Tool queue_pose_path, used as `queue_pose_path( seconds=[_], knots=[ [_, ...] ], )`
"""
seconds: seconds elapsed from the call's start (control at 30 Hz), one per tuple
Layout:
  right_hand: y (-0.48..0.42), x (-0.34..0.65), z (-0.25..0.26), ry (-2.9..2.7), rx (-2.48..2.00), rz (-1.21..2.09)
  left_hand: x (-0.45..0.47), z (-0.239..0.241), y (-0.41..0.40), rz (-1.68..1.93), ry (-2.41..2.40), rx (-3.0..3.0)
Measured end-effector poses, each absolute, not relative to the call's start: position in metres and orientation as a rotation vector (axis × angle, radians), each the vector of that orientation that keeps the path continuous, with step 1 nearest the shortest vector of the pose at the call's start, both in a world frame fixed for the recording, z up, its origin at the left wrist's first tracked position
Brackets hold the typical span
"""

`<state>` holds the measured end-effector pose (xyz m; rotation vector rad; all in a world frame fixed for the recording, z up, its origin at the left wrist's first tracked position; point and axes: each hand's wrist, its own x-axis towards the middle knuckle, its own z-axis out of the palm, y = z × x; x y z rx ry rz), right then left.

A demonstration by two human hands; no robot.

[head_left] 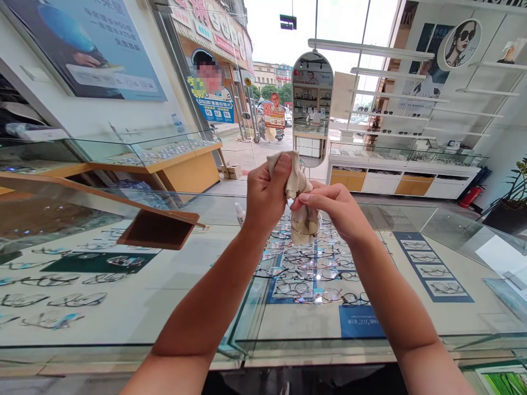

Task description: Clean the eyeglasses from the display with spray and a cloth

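Observation:
Raised over the glass counter, my left hand (265,192) is closed around a beige cleaning cloth (297,178), its thumb pressed on top. A pair of thin-rimmed eyeglasses (305,224) sits in the folds of the cloth, and one round lens shows below my fingers. The other lens is mostly hidden by the cloth. My right hand (335,206) pinches at the eyeglasses beside the cloth with thumb and forefinger. Part of the cloth hangs behind the visible lens.
Rows of eyeglasses (296,255) lie inside the glass display counter (197,312) below my arms. A brown-framed tray or mirror (158,229) is on the left, near a small white bottle (240,213). Beyond stand a tall mirror (312,109) and shelves (391,74).

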<state>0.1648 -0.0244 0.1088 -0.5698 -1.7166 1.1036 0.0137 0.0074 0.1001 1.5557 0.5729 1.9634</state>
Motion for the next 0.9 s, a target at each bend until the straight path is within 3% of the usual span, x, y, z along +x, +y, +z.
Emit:
queue_pose_path(
  seconds=[0.33,0.77,0.9],
  knots=[
    [-0.018,0.173,0.112,-1.517,-0.580,1.381,-0.008,0.110,0.008,1.451,0.425,1.648],
    [-0.018,0.162,0.105,-1.621,-0.453,1.461,0.008,0.106,0.003,1.843,0.548,1.658],
    [-0.017,0.168,0.106,-1.640,-0.477,1.460,0.006,0.108,0.003,1.791,0.527,1.635]
  ],
)
